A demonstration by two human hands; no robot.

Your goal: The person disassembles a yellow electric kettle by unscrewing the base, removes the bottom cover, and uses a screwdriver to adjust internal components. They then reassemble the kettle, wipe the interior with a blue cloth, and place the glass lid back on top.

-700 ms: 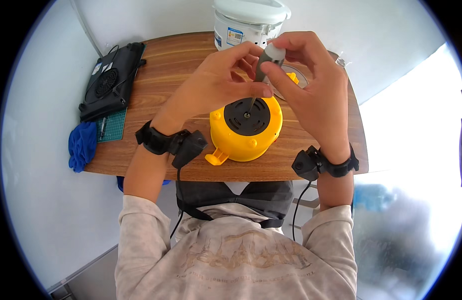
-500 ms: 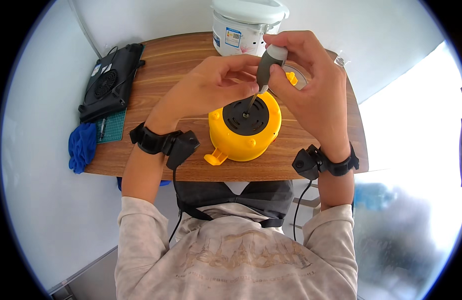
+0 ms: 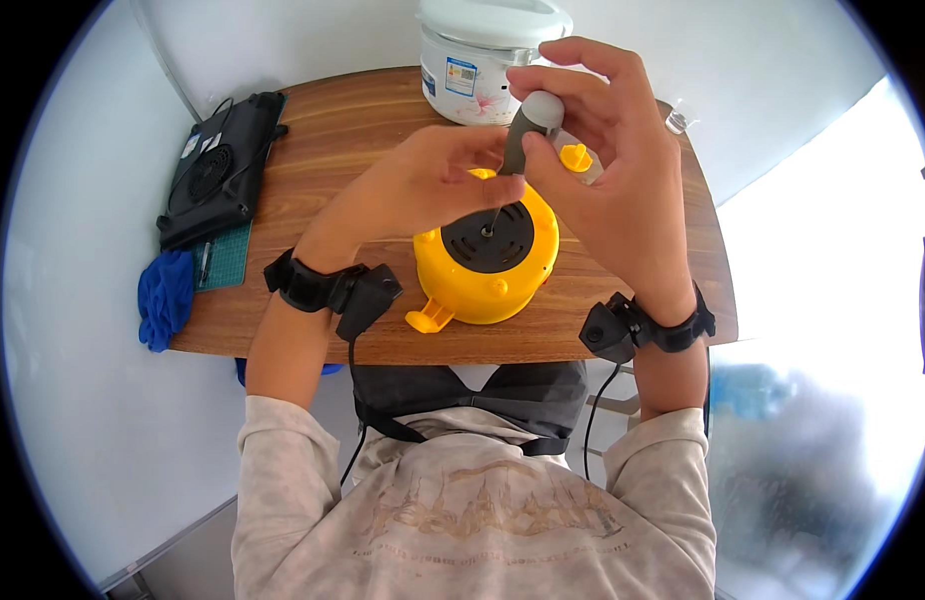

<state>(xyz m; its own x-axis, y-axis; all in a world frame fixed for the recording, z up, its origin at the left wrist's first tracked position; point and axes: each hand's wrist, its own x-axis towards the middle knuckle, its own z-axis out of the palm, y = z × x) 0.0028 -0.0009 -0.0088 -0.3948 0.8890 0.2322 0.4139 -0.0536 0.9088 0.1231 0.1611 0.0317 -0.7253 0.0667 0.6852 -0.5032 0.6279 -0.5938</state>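
Note:
A screwdriver with a dark grey handle and pale grey cap stands slightly tilted, its thin shaft running down to the centre of a black slotted base plate. That plate sits on the underside of an upturned yellow pot-shaped appliance, whose yellow handle points toward me. My left hand closes its thumb and fingers round the lower end of the screwdriver's handle. At the upper part, my right hand has its thumb against the handle and its fingers loosely curved past the cap. The shaft's tip is too small to make out.
Behind the hands stands a white lidded cooker. A yellow knob shows beyond my right hand, partly framed by it. Left lie a black fan stand, a green cutting mat with a pen, and a blue cloth.
My right hand's fingers have loosened and stretched further past the cap, and the hand has shifted slightly left. The screwdriver stands more upright. My left hand stays round its lower handle.

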